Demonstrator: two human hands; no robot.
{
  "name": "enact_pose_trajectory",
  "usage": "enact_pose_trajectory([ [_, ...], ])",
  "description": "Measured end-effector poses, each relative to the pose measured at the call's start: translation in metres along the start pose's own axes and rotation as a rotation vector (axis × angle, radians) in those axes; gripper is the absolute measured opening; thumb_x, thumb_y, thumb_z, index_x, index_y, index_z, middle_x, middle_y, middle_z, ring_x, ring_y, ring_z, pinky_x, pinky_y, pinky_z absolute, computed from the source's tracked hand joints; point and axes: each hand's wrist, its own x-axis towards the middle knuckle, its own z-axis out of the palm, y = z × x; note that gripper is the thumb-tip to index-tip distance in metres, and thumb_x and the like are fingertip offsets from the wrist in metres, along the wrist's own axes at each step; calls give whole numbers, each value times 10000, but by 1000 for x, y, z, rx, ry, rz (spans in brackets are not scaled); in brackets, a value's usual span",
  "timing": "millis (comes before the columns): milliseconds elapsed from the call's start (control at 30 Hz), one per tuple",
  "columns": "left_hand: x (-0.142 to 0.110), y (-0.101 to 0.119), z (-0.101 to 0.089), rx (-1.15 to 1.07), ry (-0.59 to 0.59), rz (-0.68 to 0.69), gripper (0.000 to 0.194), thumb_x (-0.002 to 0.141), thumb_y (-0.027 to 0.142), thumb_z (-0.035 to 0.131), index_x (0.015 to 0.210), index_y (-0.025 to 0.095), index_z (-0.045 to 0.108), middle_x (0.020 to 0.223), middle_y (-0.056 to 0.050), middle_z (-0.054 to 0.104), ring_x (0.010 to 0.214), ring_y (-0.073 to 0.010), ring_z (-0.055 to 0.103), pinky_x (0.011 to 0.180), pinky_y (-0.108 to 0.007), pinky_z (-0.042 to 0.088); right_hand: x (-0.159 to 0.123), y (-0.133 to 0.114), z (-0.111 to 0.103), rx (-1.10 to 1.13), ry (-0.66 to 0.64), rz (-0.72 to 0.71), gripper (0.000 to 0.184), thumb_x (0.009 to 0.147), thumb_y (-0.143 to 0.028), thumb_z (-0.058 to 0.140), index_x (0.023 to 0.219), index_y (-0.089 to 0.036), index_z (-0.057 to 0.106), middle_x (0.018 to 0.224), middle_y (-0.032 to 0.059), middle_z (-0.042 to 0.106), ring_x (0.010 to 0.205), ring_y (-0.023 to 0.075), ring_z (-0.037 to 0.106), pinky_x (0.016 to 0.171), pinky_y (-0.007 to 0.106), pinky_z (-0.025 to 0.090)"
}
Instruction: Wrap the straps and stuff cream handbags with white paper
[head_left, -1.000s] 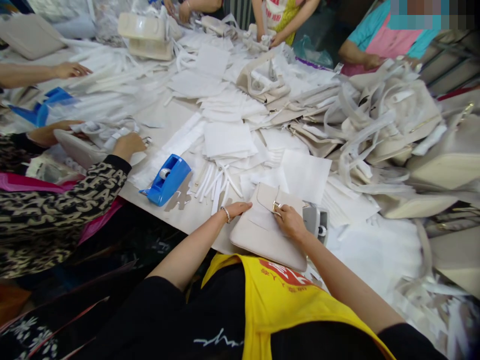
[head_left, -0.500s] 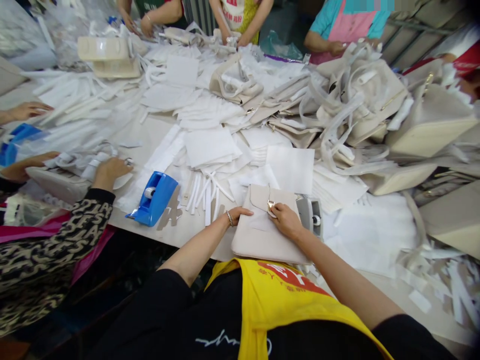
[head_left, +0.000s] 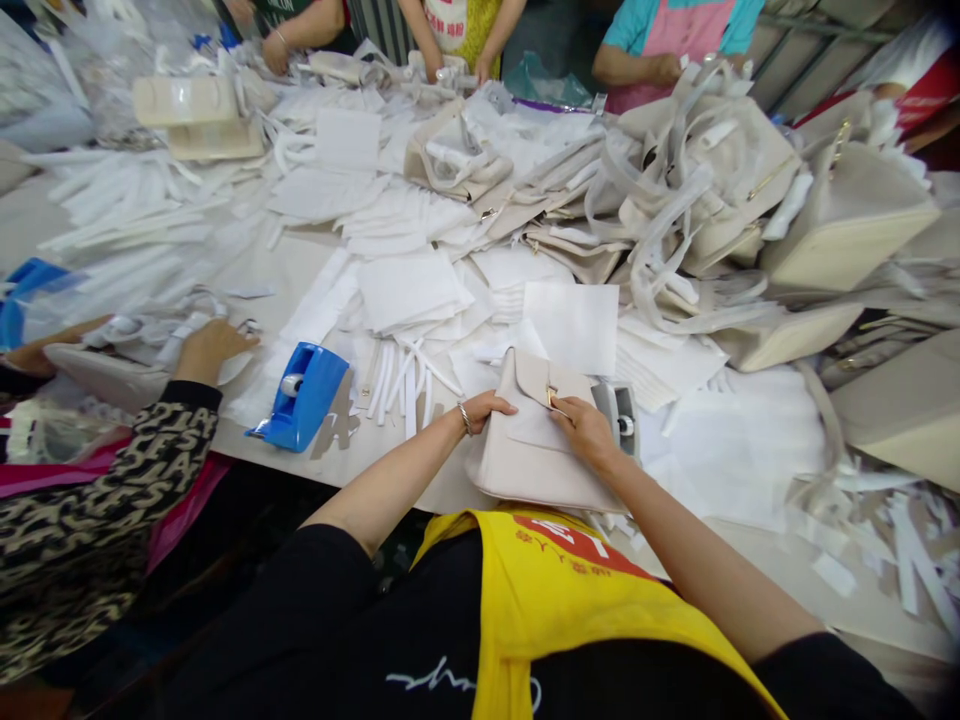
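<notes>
A cream handbag [head_left: 529, 460] lies flat on the table edge right in front of me, flap up, with a gold clasp [head_left: 553, 397]. My left hand [head_left: 487, 408], a bracelet on its wrist, presses on the bag's left side with fingers flat. My right hand [head_left: 585, 428] pinches the flap at the gold clasp. A grey tape dispenser [head_left: 621, 418] sits just behind the bag at my right hand.
A blue tape dispenser [head_left: 304, 395] stands left of the bag, beside loose white strips [head_left: 405, 375]. White sheets [head_left: 574, 325] cover the table's middle. Cream bags and straps [head_left: 720, 190] pile up at the right. Other people's hands [head_left: 210, 345] work along the left and far edges.
My left hand has slid a little onto the bag's left side. My right hand stays at the clasp. The view has tilted and shifted slightly.
</notes>
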Motion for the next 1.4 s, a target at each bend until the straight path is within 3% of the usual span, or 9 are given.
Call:
enact_pose_trajectory([
  [200,-2,-2,12,-22,22,55,447,500,115,600,944,78,558,838,-120,646,719,-221,603,715,-370,464,-3,-1,1,67,85,-3,301,784,-278,425,1021,-163,570,968,93,514,894,198,477,805,322,393],
  [500,-6,-5,13,-26,88,51,437,472,116,623,905,82,578,778,-110,652,670,-215,602,664,-359,473,-9,-2,-8,187,39,25,313,785,-285,409,1037,-187,567,993,77,525,927,192,482,831,333,386],
  [633,-10,-9,10,-50,88,50,401,478,113,611,876,74,587,778,-119,651,680,-217,604,672,-355,474,-3,7,-7,330,2,120,298,770,-326,439,1000,-209,589,1042,54,530,957,180,495,862,332,376],
  [767,-11,-12,7,-70,92,45,383,478,105,605,859,70,593,765,-120,652,663,-216,605,667,-361,477,7,14,-12,548,-66,201,277,708,-359,526,885,-176,636,967,62,583,931,192,520,867,351,374],
  [1033,-10,0,15,-100,79,10,306,492,83,581,798,82,602,702,-97,654,632,-222,606,638,-377,489,18,16,-35,847,-197,503,330,625,-379,603,877,-168,636,852,51,633,786,185,565,815,392,416],
  [1100,-10,3,18,-96,85,1,297,498,84,574,793,78,604,685,-98,653,616,-220,605,627,-375,490,19,16,-36,808,-195,468,315,633,-374,594,870,-172,636,890,53,623,812,191,560,818,397,416],
  [1200,-9,3,22,-103,92,25,314,493,84,579,806,78,606,696,-102,654,606,-209,602,632,-364,488,15,10,-32,562,-167,288,277,682,-355,540,878,-183,632,986,64,577,902,206,530,856,403,384],
  [1300,-10,0,25,-110,65,93,378,471,89,612,849,83,603,753,-108,655,653,-209,603,662,-355,481,6,-4,-20,244,-115,76,291,741,-312,454,942,-166,606,1028,97,525,945,211,493,867,384,371],
  [1400,-12,-3,28,-83,70,138,439,445,104,649,881,83,597,780,-110,652,686,-214,598,682,-355,470,-5,-17,-4,77,-33,-13,324,770,-287,402,996,-122,566,1057,140,480,975,223,456,869,370,368],
])
